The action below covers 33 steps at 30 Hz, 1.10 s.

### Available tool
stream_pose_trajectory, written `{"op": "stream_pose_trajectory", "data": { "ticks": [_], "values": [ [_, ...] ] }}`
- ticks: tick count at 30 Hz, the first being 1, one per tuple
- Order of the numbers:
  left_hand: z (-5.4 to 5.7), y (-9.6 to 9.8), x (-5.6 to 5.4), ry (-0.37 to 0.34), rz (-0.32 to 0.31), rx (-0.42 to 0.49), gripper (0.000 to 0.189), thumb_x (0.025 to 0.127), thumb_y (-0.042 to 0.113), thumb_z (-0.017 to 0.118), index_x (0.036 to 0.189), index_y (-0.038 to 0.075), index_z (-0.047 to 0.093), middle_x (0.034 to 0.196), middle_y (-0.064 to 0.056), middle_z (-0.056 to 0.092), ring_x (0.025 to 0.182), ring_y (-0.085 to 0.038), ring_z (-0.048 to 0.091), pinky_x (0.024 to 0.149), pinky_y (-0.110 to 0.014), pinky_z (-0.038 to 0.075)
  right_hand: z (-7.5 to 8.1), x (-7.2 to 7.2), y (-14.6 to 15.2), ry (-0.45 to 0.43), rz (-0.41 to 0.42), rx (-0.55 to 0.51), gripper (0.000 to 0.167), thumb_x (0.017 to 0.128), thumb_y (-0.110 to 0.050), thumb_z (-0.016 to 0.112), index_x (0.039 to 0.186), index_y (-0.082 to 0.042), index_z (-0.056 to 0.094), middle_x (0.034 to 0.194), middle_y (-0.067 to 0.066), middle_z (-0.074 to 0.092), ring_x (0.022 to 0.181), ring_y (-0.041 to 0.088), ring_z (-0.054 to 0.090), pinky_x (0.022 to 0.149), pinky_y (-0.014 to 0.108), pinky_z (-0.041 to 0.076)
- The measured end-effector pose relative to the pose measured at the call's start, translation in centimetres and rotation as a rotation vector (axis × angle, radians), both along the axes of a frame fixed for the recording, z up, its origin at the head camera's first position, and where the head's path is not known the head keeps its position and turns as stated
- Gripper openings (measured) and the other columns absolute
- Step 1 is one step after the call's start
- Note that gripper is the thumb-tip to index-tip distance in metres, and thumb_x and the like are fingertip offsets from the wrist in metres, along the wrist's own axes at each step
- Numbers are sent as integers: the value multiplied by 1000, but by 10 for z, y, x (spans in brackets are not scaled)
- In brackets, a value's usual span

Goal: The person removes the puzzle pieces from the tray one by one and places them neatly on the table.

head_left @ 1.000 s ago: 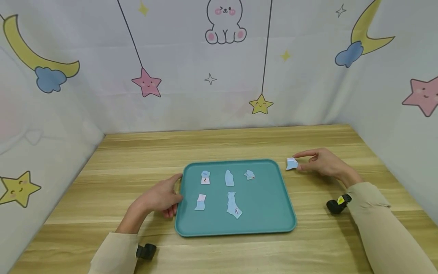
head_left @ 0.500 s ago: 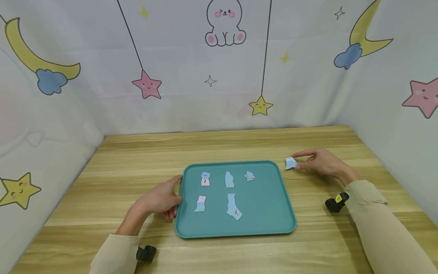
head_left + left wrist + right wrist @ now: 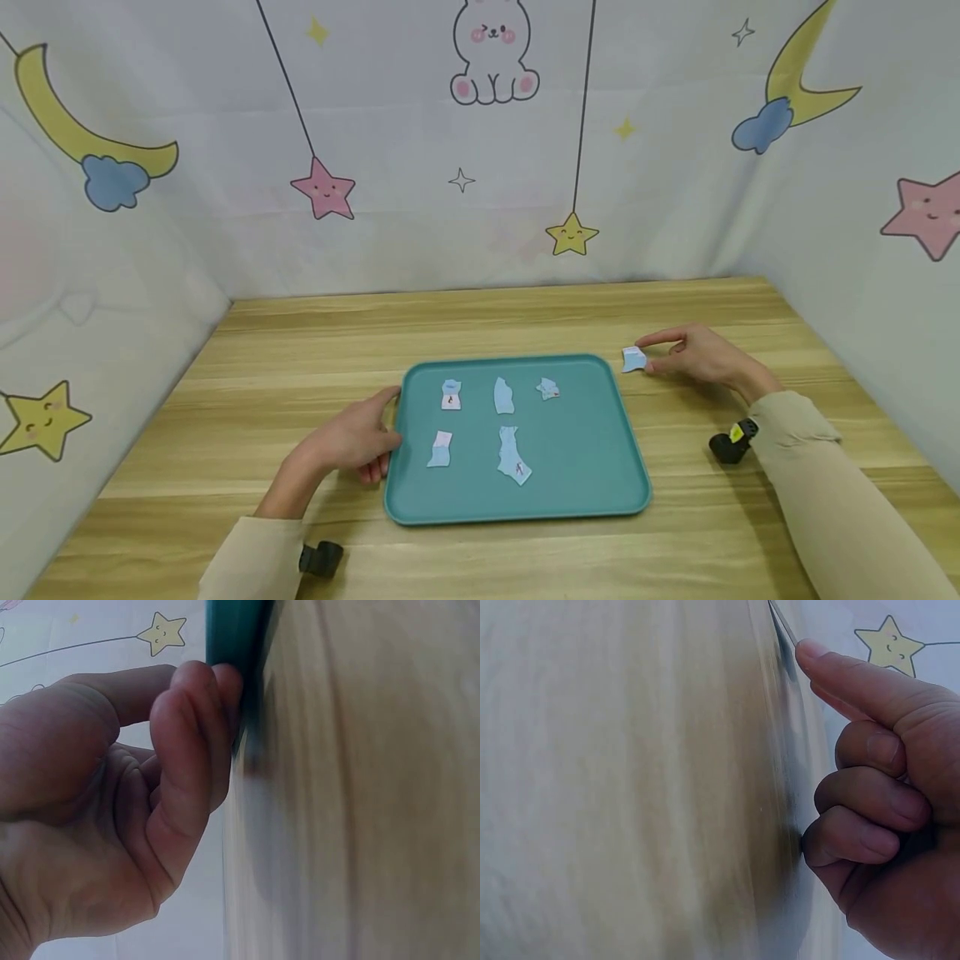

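At the left edge of the teal tray (image 3: 585,450), my left hand (image 3: 348,437) grips the rim, thumb at the edge and fingers bent against its side. The left wrist view shows those curled fingers (image 3: 184,750) close by the tray's edge (image 3: 232,630). My right hand (image 3: 697,358) pinches a small blue-and-white torn piece of paper (image 3: 633,359) between thumb and index finger, just right of the tray's far right corner. In the right wrist view the other fingers (image 3: 859,799) are folded in, and the paper shows only as a thin edge.
Several torn paper pieces lie apart on the tray, among them a long one (image 3: 510,454) and a curved one (image 3: 503,396). The tray rests on a wood-grain table (image 3: 337,333). A white patterned cloth (image 3: 420,242) hangs behind and at both sides.
My right hand has slid slightly left with the paper piece, bringing it nearer the tray. The left hand and the tray stay in place; the head view has tilted up a little.
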<state>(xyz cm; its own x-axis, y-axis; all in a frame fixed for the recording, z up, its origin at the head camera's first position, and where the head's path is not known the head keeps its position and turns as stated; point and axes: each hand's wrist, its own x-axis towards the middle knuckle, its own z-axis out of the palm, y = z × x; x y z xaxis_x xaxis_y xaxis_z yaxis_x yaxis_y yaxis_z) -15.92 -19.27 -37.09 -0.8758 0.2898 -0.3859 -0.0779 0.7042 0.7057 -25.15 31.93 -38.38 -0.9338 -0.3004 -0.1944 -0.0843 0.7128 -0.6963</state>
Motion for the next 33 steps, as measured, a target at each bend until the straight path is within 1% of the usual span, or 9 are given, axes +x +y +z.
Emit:
{"op": "stream_pose_trajectory", "data": {
  "ticks": [16,18,20,22,25,27,29,31,33],
  "values": [
    [0,-2,1,16,-14,26,81,98,2,57,167,-3,15,58,-10,63,44,-16,61,45,-32,57,4,-1,-3,-31,15,29,59,91,-31,83,143,-7,67,58,-12,28,51,6,27,49,23,28],
    [0,-2,1,15,-14,25,81,98,2,57,167,-3,15,58,-10,63,44,-16,61,45,-32,57,4,-2,-3,-25,14,47,57,92,-31,83,142,-8,68,61,-11,34,55,7,28,52,24,28],
    [-2,-2,2,13,-13,27,81,99,2,58,167,-3,15,58,-10,63,43,-16,61,45,-32,57,3,-3,-3,-18,13,65,57,91,-32,83,142,-9,68,70,-6,51,60,9,32,55,25,30],
    [-3,-2,3,14,-17,30,81,99,2,58,167,-3,15,58,-10,63,43,-16,61,45,-32,57,2,-2,-3,-8,15,81,58,92,-33,82,143,-10,67,93,4,68,68,11,40,61,25,35],
    [-4,-2,3,13,-19,32,81,98,1,58,167,-3,15,57,-10,63,43,-16,61,45,-33,57,3,-1,-2,1,11,96,61,93,-37,81,145,-10,65,120,14,71,79,14,47,68,27,40],
    [-4,-3,2,9,-20,35,81,98,1,58,167,-3,14,57,-10,63,43,-16,61,45,-33,57,5,1,-3,5,1,96,61,94,-40,80,146,-12,65,118,15,72,84,16,52,72,27,43],
    [-4,-3,2,3,-20,36,81,99,1,58,167,-2,14,58,-10,63,43,-17,61,45,-33,57,8,2,-4,13,-8,92,61,95,-43,78,146,-13,65,105,9,72,84,15,53,73,28,44],
    [-3,-3,1,2,-24,38,82,99,1,58,167,-2,13,58,-10,63,43,-17,61,46,-33,58,13,3,-6,18,-13,67,59,96,-43,77,146,-15,65,86,1,67,74,14,51,68,27,44],
    [-2,-3,0,2,-28,36,81,100,2,58,167,-3,13,58,-11,64,43,-17,61,46,-33,58,18,4,-9,17,-13,36,58,96,-43,77,146,-17,65,70,-7,53,63,11,43,60,26,40]
  ]
}}
